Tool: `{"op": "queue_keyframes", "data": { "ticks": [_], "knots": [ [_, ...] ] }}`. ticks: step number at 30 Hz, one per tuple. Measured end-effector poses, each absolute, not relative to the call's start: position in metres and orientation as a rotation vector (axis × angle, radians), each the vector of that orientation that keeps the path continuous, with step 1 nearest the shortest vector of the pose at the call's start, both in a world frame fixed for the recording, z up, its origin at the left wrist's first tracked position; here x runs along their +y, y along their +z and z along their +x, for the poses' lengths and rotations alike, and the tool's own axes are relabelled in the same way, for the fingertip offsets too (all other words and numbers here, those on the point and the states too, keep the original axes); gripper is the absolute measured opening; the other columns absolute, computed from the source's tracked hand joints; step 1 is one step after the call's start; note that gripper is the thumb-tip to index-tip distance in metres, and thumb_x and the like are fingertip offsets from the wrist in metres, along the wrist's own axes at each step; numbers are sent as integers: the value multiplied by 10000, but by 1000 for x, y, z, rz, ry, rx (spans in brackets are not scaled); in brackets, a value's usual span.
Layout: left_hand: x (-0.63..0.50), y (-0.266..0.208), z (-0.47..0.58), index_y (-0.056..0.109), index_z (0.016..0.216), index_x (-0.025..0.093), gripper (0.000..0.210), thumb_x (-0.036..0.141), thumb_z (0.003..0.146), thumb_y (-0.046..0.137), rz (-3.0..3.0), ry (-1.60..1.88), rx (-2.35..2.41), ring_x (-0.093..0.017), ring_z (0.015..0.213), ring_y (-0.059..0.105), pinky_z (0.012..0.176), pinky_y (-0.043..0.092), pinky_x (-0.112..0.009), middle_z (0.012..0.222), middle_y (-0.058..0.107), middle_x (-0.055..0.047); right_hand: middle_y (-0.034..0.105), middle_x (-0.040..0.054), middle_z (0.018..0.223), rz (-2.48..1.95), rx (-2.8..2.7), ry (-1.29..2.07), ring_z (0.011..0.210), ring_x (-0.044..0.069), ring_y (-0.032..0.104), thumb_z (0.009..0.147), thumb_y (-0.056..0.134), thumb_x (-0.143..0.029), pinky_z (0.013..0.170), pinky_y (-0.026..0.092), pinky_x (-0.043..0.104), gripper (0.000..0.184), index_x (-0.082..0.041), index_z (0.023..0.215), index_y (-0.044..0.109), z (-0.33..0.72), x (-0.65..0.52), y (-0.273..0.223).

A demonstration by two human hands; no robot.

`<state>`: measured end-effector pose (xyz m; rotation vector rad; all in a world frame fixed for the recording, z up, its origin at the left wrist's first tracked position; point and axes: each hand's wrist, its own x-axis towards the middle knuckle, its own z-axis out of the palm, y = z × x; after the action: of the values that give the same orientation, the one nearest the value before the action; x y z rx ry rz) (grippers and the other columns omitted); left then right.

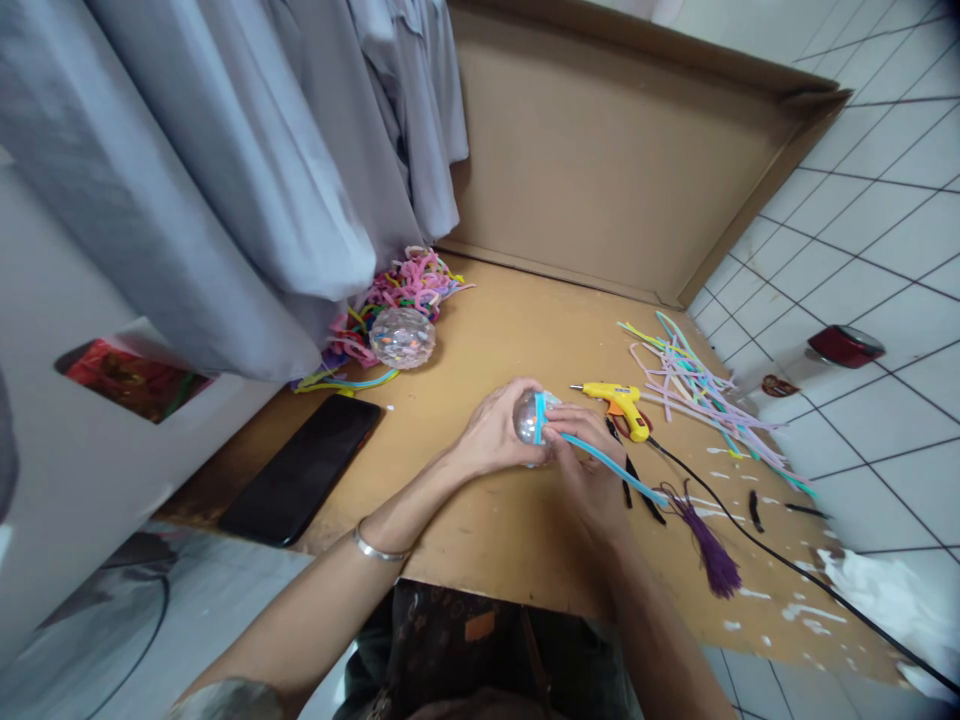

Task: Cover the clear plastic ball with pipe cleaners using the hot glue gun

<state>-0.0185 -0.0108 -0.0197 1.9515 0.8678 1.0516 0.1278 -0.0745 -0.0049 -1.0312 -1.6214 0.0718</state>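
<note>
Table [517,545], its rear left corner hidden behind hanging clothes [315,150] that the top edge cuts off. Below the hem, the clothes also cover part of a heap of coloured fuzzy stems [420,280]. Both forearms reach in from the bottom edge, the left on a long diagonal, the right steeper, and converge on a clear ball [527,420] raised between the hands. The left hand [491,430] is cupped around the ball's left side. The right hand [589,455], fingers bent, pinches a blue stem [611,463] against the ball's right side, which those fingers largely mask; the stem's far end meets a purple tassel [709,550], though whether they are joined cannot be told. Just beyond the right hand lies a yellow glue gun [619,402], its cord leaving the frame at lower right. Slim black pieces [637,480] beside that hand are hard to identify.
</note>
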Motion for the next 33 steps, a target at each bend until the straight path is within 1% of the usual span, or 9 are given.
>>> {"op": "queue_keyframes", "data": {
  "ticks": [5, 9, 13, 17, 20, 23, 27, 30, 33],
  "knots": [
    [-9, -23, -17, 562, 1164, 229, 619, 253, 576, 755, 1975, 1076, 867, -259, 1042, 664, 971, 528, -432, 1138, 680, -56, 751, 38, 880, -1044, -1624, 87, 900, 206, 711, 911, 625, -217, 874, 582, 427, 122, -251, 820, 699, 128, -75, -5],
    [-8, -23, -17, 575, 1169, 229, 647, 251, 553, 774, 1989, 1070, 877, -265, 1056, 665, 973, 530, -424, 1164, 683, -59, 751, 36, 886, -1038, -1618, 76, 903, 203, 708, 903, 633, -196, 869, 582, 423, 117, -253, 826, 699, 127, -74, -5],
    [-8, -22, -18, 577, 1173, 209, 641, 251, 563, 768, 1987, 1071, 855, -269, 1055, 670, 968, 534, -432, 1162, 685, -71, 751, 26, 889, -1023, -1623, 70, 905, 195, 707, 895, 642, -174, 866, 581, 408, 116, -254, 834, 700, 127, -74, -5],
    [-9, -21, -18, 574, 1169, 211, 635, 238, 562, 761, 1978, 1071, 847, -265, 1052, 671, 970, 532, -432, 1171, 687, -70, 752, 29, 891, -1033, -1620, 80, 915, 204, 705, 898, 636, -177, 877, 577, 428, 116, -256, 838, 697, 128, -74, -7],
    [-10, -19, -18, 568, 1163, 221, 616, 242, 574, 748, 1972, 1058, 867, -254, 1023, 675, 950, 539, -418, 1154, 688, -61, 751, 30, 886, -1034, -1611, 82, 909, 206, 707, 897, 641, -191, 876, 577, 430, 108, -255, 831, 697, 128, -74, -7],
    [-12, -16, -18, 554, 1154, 221, 596, 266, 588, 738, 1970, 1045, 899, -241, 960, 679, 910, 549, -410, 1092, 694, -51, 748, 33, 889, -1022, -1617, 73, 902, 201, 708, 896, 642, -186, 866, 581, 417, 110, -252, 830, 701, 128, -74, -6],
    [-13, -14, -18, 532, 1159, 232, 612, 286, 587, 745, 1961, 1035, 939, -237, 934, 679, 883, 555, -405, 1035, 696, -33, 750, 34, 895, -1036, -1624, 79, 906, 204, 709, 907, 627, -197, 868, 580, 422, 120, -255, 831, 701, 128, -74, -5],
    [-13, -16, -17, 535, 1169, 228, 616, 285, 590, 738, 1970, 1052, 920, -234, 934, 677, 873, 559, -399, 1052, 692, -40, 749, 29, 894, -1033, -1628, 75, 904, 200, 708, 907, 627, -197, 864, 579, 414, 119, -255, 830, 697, 128, -74, -5],
    [-12, -17, -17, 553, 1160, 218, 607, 279, 584, 734, 1980, 1065, 901, -246, 975, 673, 906, 551, -410, 1104, 686, -58, 749, 25, 898, -1026, -1620, 82, 911, 196, 707, 901, 635, -190, 869, 577, 405, 115, -256, 829, 697, 128, -74, -6]
  ]
}}
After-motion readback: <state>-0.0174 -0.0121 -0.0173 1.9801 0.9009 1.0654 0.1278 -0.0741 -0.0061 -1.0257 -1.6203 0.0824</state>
